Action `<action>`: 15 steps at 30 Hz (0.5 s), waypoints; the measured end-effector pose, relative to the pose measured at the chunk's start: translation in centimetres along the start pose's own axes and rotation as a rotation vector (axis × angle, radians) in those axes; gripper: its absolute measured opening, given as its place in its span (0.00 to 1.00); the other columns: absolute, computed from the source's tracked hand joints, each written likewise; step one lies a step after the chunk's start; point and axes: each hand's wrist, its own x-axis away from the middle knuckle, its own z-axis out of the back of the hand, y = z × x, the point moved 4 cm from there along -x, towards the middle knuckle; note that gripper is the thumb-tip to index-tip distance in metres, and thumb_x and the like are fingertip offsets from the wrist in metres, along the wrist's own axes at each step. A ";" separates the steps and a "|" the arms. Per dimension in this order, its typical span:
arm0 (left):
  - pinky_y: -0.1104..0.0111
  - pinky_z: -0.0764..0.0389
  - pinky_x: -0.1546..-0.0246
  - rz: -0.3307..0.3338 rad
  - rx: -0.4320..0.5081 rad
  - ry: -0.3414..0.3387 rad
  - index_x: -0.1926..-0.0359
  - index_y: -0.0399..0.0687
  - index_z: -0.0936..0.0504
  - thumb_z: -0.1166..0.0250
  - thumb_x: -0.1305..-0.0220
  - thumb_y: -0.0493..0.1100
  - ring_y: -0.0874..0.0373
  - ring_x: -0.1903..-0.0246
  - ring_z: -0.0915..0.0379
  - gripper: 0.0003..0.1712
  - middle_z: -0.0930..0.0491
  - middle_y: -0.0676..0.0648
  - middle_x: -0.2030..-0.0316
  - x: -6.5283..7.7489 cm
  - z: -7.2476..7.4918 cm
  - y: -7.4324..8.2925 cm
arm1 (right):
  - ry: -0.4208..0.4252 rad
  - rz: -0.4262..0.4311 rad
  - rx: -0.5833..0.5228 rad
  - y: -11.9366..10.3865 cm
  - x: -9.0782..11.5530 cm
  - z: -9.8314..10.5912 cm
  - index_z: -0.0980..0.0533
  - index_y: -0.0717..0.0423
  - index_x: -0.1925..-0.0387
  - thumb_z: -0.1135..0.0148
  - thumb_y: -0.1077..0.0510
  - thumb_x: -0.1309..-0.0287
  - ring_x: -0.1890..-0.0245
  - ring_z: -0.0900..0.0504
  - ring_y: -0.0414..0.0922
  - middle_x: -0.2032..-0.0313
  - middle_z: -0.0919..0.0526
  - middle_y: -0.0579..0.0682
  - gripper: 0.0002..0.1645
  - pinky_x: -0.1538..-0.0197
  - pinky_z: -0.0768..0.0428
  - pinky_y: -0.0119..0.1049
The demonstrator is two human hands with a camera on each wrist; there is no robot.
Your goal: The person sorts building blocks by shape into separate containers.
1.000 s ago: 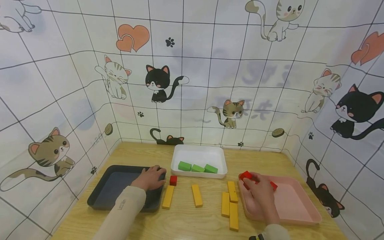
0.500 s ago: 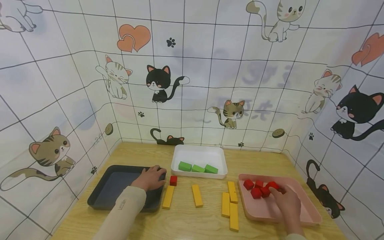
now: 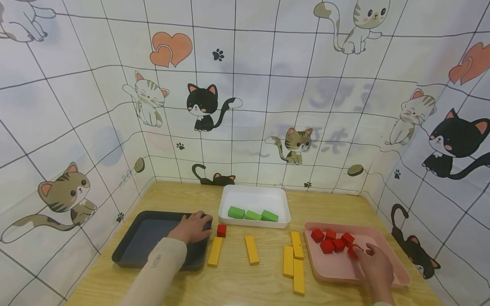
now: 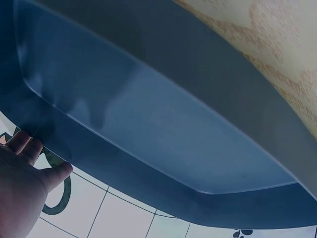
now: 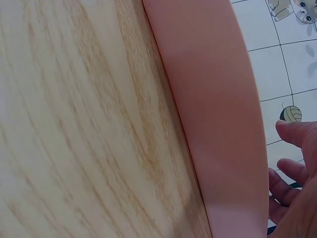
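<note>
My left hand (image 3: pixel 191 228) rests on the right rim of the dark tray (image 3: pixel 132 250), fingers loosely spread. In the left wrist view its fingers (image 4: pixel 30 148) lie at that tray's outer edge. My right hand (image 3: pixel 376 264) is over the pink tray (image 3: pixel 386 250), beside a red cube (image 3: pixel 353 251). Its thumb overlaps the cube; the other fingers are spread apart from it. More red cubes (image 3: pixel 327 246) lie grouped at that tray's left. In the right wrist view the pink tray's wall (image 5: pixel 213 109) fills the middle, hiding the cubes, and the hand's fingers (image 5: pixel 292 171) look relaxed.
A white tray (image 3: pixel 252 195) at the back holds three green blocks (image 3: pixel 236 212). Yellow bars (image 3: pixel 252 250) lie on the wooden table (image 3: pixel 252 284) between the trays. A lone red cube (image 3: pixel 221 230) sits beside the dark tray. Cat-patterned cloth (image 3: pixel 249 93) surrounds the table.
My right hand has moved right and nearer to me inside the pink tray, leaving red cubes apart from one another. The left hand has stayed put on the dark tray.
</note>
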 end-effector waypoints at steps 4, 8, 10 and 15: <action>0.32 0.44 0.37 0.005 0.003 -0.004 0.35 0.52 0.26 0.36 0.32 0.53 0.38 0.32 0.41 0.28 0.35 0.37 0.33 0.2 0.1 0.1 | -0.007 0.000 0.010 0.2 -0.2 -0.1 0.40 0.70 0.32 0.45 0.47 0.32 0.38 0.37 0.69 0.38 0.34 0.73 0.39 0.39 0.41 0.66; 0.32 0.45 0.37 0.006 0.006 -0.006 0.35 0.52 0.26 0.36 0.32 0.53 0.38 0.32 0.41 0.28 0.36 0.37 0.33 0.2 0.1 0.1 | -0.004 0.011 0.005 0.2 -0.5 -0.3 0.40 0.70 0.32 0.45 0.46 0.32 0.38 0.37 0.69 0.38 0.34 0.73 0.39 0.39 0.41 0.66; 0.32 0.45 0.37 0.006 0.005 -0.007 0.35 0.53 0.26 0.36 0.32 0.53 0.38 0.32 0.41 0.28 0.36 0.37 0.32 0.2 0.1 0.1 | -0.003 0.010 0.001 0.2 -0.5 -0.5 0.40 0.70 0.32 0.45 0.46 0.32 0.38 0.37 0.69 0.38 0.34 0.73 0.39 0.39 0.41 0.66; 0.32 0.45 0.37 0.007 0.005 -0.006 0.34 0.53 0.27 0.36 0.32 0.54 0.38 0.32 0.41 0.28 0.36 0.37 0.32 0.2 0.1 0.1 | -0.012 0.020 -0.012 -0.3 -0.5 -0.8 0.39 0.70 0.31 0.44 0.46 0.32 0.38 0.35 0.69 0.37 0.34 0.74 0.40 0.37 0.41 0.65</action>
